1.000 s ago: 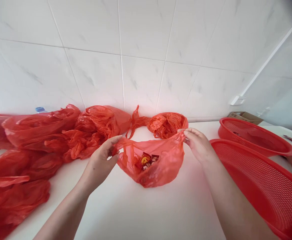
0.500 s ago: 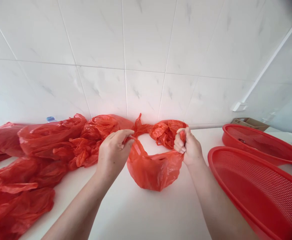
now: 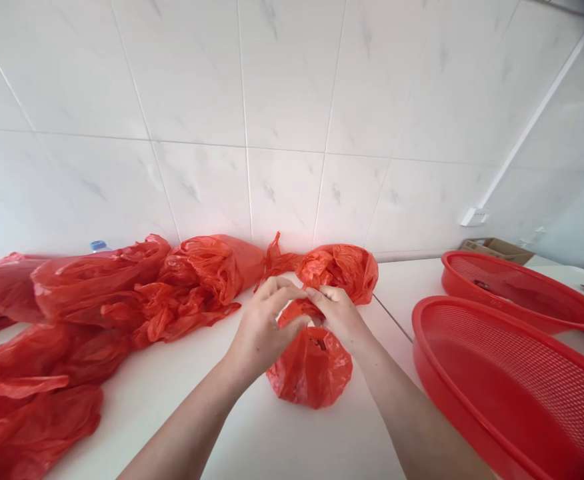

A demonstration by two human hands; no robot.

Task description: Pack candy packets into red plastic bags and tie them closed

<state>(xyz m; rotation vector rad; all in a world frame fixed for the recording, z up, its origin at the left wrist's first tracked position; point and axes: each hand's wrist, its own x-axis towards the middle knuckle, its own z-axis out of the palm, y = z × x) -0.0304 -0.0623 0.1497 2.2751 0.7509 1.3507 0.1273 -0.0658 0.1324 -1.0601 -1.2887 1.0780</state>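
A small red plastic bag (image 3: 312, 377) stands on the white table, its top gathered up between my two hands. My left hand (image 3: 267, 320) curves around the left side of the bag's neck, fingertips meeting the right thumb; a gap shows between its thumb and index finger. On the other side, my right hand (image 3: 339, 313) is closed on the gathered plastic, thumb on top. Part of the gripped plastic is hidden behind the fingers. Something dark shows through the bag's upper part. Just behind the hands sits a bundled red plastic bag (image 3: 357, 270).
Crumpled red plastic bags (image 3: 67, 347) cover the left side, with a blue bottle cap (image 3: 99, 246) behind them. At right stand a red mesh basket (image 3: 472, 387) and another red basket (image 3: 512, 313). A cardboard box (image 3: 497, 249) lies near the tiled wall (image 3: 292, 100).
My hands have come together over the bag from holding its two sides apart. The bag's wide mouth has narrowed, and the bag sits slightly lower in view.
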